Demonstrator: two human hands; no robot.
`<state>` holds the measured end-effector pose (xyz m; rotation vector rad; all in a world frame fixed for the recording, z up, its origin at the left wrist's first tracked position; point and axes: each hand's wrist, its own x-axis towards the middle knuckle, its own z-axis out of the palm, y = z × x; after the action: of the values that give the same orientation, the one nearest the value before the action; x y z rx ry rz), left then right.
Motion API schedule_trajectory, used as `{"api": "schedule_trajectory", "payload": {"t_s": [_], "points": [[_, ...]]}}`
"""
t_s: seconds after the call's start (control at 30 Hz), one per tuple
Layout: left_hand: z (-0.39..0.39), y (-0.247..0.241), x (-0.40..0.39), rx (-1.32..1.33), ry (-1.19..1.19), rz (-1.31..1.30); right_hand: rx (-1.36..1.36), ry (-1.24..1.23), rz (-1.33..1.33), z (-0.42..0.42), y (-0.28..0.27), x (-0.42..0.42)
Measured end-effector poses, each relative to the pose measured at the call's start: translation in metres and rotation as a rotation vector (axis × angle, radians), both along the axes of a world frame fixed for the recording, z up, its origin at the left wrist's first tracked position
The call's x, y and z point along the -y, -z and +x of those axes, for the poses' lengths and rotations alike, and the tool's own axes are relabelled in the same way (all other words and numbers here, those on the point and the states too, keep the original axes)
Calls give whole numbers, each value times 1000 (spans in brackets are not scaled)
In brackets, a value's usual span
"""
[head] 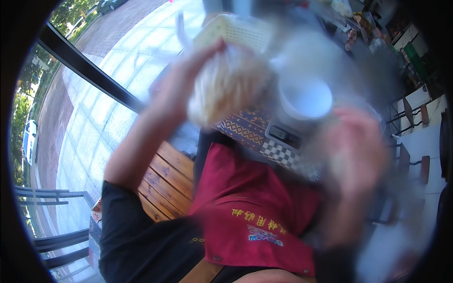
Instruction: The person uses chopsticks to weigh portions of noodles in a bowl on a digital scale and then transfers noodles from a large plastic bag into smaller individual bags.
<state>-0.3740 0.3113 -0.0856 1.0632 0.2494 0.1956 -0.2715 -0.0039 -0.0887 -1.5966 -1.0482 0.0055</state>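
Observation:
My left hand [198, 67] grips a clear plastic bag [226, 88] of pale, yellowish contents; motion blurs both, so I cannot name the food. The bag hangs above a patterned tablecloth [244, 123]. Right of it, a white bowl [306, 97] appears to stand on a kitchen scale [283, 132] whose dark display faces me. My right hand [357, 145] is beside the bowl, strongly blurred; whether its fingers hold anything does not show. Beyond the bag lies a pale yellow box or sheet [244, 33] bearing writing.
A slatted wooden bench [168, 182] is to my left, near a dark window frame [88, 67]. My red apron [244, 198] covers my lap. Chairs [403, 159] stand along the right, and bagged goods [357, 24] crowd the far right. Blur hides much of the table's right side.

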Motion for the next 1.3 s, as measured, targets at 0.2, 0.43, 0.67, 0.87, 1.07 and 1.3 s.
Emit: {"api": "schedule_trajectory", "payload": {"t_s": [0.2,0.43,0.67,0.87,1.07,1.3], "points": [[179,-1,-178,-72,109,1336,-70,62,-71,-5,10,38],[215,40,-223,-220,483,1975,-107,285,-20,-1,26,112],[146,-33,-28,288,204,1658,-219,628,-98,4,58,209],[98,47,108,203,191,2009,-305,661,113,14,78,222],[110,99,112,390,136,2109,-233,691,97,13,80,240],[96,85,128,367,198,2087,-330,692,153,6,93,252]]}}
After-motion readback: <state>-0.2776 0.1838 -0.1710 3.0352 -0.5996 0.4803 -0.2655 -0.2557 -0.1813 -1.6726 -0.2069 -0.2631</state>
